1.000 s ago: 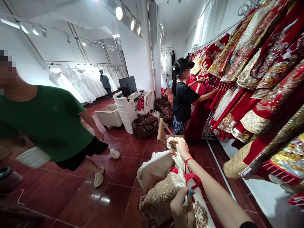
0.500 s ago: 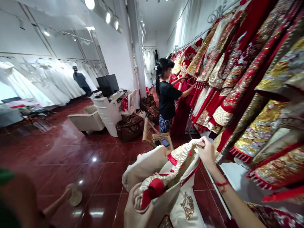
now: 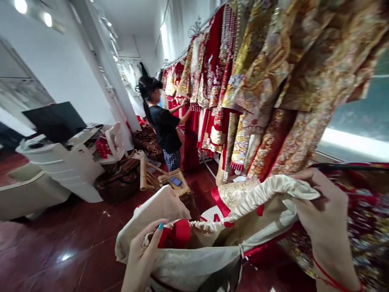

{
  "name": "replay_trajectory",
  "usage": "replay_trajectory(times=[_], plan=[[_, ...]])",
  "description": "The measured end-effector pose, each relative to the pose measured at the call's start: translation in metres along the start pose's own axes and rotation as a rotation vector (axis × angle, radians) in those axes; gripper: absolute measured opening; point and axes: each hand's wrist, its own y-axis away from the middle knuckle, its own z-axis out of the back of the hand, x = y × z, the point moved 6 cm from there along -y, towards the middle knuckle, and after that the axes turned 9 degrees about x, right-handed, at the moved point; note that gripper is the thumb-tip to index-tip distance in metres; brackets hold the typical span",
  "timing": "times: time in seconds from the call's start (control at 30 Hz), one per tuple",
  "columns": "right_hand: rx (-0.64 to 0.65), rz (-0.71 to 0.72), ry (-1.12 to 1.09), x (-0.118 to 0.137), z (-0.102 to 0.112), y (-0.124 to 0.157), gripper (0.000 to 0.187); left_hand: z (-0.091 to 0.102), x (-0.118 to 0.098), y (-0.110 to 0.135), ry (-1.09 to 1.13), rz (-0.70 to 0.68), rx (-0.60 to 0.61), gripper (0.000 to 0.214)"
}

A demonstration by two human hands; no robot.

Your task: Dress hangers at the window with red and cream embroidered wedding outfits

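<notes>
Stretched between my hands is a cream skirt point(image 3: 188, 263) with a gathered elastic waistband point(image 3: 258, 199) and red trim. My left hand point(image 3: 142, 253) pinches the waistband's left end beside a red patch of cloth. At the right, my right hand point(image 3: 323, 213) grips the other end with closed fingers. The waist opening faces up, so part of the pale lining shows. The lower part of the skirt runs out of the bottom of the view.
A rack of red and gold embroidered garments point(image 3: 212, 89) lines the right side, where a person point(image 3: 165, 125) in a black top handles the clothes. A bamboo chair point(image 3: 179, 188), a brown bag point(image 3: 118, 178) and a white desk point(image 3: 60, 162) stand ahead and left.
My view has swung to the right. My hands have moved apart, pulling the waistband wider and straighter. A hand holding a round pale thing at lower left has left view.
</notes>
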Motion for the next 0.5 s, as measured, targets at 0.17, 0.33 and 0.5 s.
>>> replay_trajectory(times=[0.17, 0.33, 0.5], plan=[[-0.272, -0.029, 0.106, 0.022, 0.093, 0.029, 0.005, -0.048, -0.055, 0.027, -0.074, -0.048, 0.262, 0.052], [-0.488, 0.017, 0.235, 0.041, 0.163, 0.057, 0.008, -0.105, -0.070, 0.073, -0.400, 0.066, 0.866, 0.044], [-0.568, 0.062, 0.234, 0.044, 0.207, 0.073, 0.008, -0.169, -0.085, 0.130, -0.795, -0.030, 1.306, 0.041]])
